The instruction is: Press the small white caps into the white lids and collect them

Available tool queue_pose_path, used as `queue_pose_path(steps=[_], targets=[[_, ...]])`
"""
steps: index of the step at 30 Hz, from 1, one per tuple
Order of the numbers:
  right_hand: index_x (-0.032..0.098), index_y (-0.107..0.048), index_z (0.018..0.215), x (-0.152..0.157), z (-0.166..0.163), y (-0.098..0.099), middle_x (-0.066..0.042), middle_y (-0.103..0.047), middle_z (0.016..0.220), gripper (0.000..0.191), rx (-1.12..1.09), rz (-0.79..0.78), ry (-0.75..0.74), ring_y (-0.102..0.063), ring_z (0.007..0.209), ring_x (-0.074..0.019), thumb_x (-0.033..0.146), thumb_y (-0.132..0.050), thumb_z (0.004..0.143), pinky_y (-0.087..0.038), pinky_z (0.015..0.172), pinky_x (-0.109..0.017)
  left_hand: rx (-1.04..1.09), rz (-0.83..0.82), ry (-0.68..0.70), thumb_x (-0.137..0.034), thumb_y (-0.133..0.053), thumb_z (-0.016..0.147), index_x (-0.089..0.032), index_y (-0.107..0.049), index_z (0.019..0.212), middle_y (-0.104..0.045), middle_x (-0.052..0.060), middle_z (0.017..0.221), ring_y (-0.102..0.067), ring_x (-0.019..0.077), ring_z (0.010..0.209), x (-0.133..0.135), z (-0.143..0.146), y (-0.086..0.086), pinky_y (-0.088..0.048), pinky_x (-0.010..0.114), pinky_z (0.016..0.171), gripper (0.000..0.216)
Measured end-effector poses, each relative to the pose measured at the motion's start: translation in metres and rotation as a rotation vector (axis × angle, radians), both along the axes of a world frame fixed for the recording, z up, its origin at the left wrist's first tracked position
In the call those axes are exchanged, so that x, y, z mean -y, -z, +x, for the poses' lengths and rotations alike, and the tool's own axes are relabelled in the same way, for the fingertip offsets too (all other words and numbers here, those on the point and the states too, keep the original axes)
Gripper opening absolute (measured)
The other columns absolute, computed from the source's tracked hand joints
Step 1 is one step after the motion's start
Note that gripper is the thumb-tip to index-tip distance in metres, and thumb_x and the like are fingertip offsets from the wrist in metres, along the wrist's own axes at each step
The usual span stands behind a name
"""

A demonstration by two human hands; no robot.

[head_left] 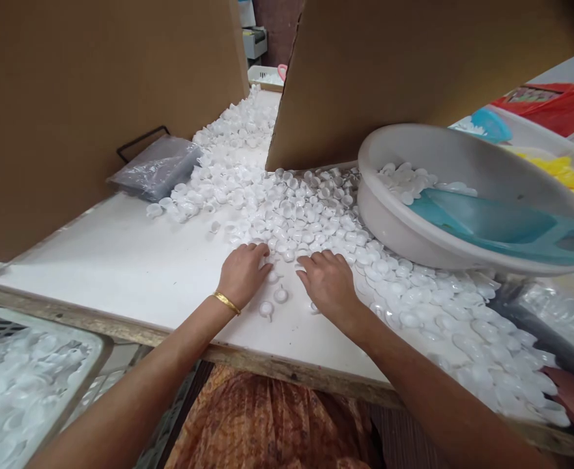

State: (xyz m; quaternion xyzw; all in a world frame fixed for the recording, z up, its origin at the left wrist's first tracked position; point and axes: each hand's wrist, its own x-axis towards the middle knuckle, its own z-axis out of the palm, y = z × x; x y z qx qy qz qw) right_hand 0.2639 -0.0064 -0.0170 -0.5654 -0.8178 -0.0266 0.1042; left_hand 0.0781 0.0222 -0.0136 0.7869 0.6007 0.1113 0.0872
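Pile of small white cup-shaped pieces (267,202) spreads across your white tabletop (120,260), lying left of the grey basin (382,225) and along its near side. Your left hand (242,273), well left of the basin, has curled fingers with the thumb slightly parted, at the pile's near edge; whether it has hold of a piece cannot be told. Your right hand (330,283), nearer the basin, is likewise part-closed with fingertips at the pieces; any hold there cannot be confirmed. Several loose pieces (281,294) lie between your hands, left of the basin. More white pieces (406,182) and a blue scoop (502,221) sit inside the basin. A clear plastic packet (157,169) lies at the pile's left edge, well left of the basin. Your left wrist carries a gold-coloured bracelet (227,302).
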Motion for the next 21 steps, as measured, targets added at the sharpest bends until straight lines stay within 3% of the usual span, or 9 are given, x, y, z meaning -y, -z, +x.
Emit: queue_pose_path(steps=[4, 6, 9, 12, 16, 19, 21], targets=[[0.018, -0.061, 0.086, 0.001, -0.004, 0.003, -0.006, -0.062, 0.075, 0.012, -0.021, 0.031, 0.006, -0.051, 0.078, -0.0209, 0.021, -0.049, 0.085, -0.03, 0.068, -0.033, -0.065, 0.082, 0.006, -0.028, -0.051, 0.081, -0.019, -0.058, 0.094, -0.059, 0.006, 0.088, -0.053, 0.0216, 0.087, 0.005, 0.003, -0.005, -0.041, 0.031, 0.07, 0.017], [0.018, -0.06, 0.086, 0.004, -0.007, 0.006, -0.006, -0.062, 0.076, 0.012, -0.033, 0.047, 0.005, -0.052, 0.078, -0.0207, 0.022, -0.049, 0.086, -0.031, 0.068, -0.033, -0.055, 0.102, 0.076, -0.028, -0.051, 0.082, -0.019, -0.058, 0.096, -0.058, 0.007, 0.091, -0.051, 0.0213, 0.09, 0.003, 0.013, -0.007, -0.041, 0.031, 0.073, 0.018], [0.018, -0.059, 0.08, 0.008, -0.01, 0.009, -0.006, -0.063, 0.074, 0.013, -0.023, 0.06, -0.01, -0.054, 0.074, -0.0196, 0.02, -0.047, 0.085, -0.032, 0.067, -0.032, -0.123, 0.091, 0.194, -0.02, -0.052, 0.08, -0.017, -0.056, 0.094, -0.056, 0.008, 0.092, -0.05, 0.0221, 0.09, -0.004, 0.032, -0.008, -0.041, 0.032, 0.072, 0.015], [0.018, -0.057, 0.079, 0.007, -0.008, 0.012, -0.003, -0.062, 0.067, 0.012, -0.093, 0.076, 0.023, -0.055, 0.066, -0.0177, 0.017, -0.046, 0.082, -0.034, 0.064, -0.03, -0.175, 0.086, 0.222, -0.013, -0.049, 0.079, -0.016, -0.054, 0.093, -0.056, 0.009, 0.09, -0.05, 0.0226, 0.089, -0.01, 0.04, -0.007, -0.041, 0.032, 0.07, 0.015], [0.02, -0.055, 0.089, -0.002, 0.002, 0.012, 0.001, -0.061, 0.067, 0.014, -0.411, 0.004, 0.154, -0.054, 0.055, -0.0136, 0.019, -0.045, 0.078, -0.037, 0.056, -0.026, -0.042, -0.01, 0.145, -0.018, -0.052, 0.077, -0.017, -0.055, 0.093, -0.059, 0.006, 0.089, -0.053, 0.0193, 0.086, -0.012, 0.034, -0.007, -0.041, 0.029, 0.069, 0.016], [0.021, -0.053, 0.093, -0.008, 0.011, 0.004, 0.001, -0.062, 0.079, 0.017, -0.708, -0.088, 0.176, -0.055, 0.058, -0.0109, 0.021, -0.044, 0.079, -0.042, 0.057, -0.024, 0.009, -0.129, 0.094, -0.022, -0.053, 0.074, -0.019, -0.058, 0.089, -0.061, 0.003, 0.08, -0.056, 0.018, 0.076, -0.012, 0.031, -0.008, -0.041, 0.028, 0.064, 0.015], [0.021, -0.054, 0.093, -0.008, 0.017, -0.004, 0.0, -0.06, 0.079, 0.016, -0.792, -0.118, 0.171, -0.055, 0.06, -0.011, 0.023, -0.046, 0.079, -0.044, 0.058, -0.024, -0.022, -0.167, 0.088, -0.024, -0.053, 0.073, -0.018, -0.06, 0.081, -0.061, 0.003, 0.077, -0.056, 0.0192, 0.074, -0.012, 0.033, -0.009, -0.04, 0.029, 0.061, 0.012]])
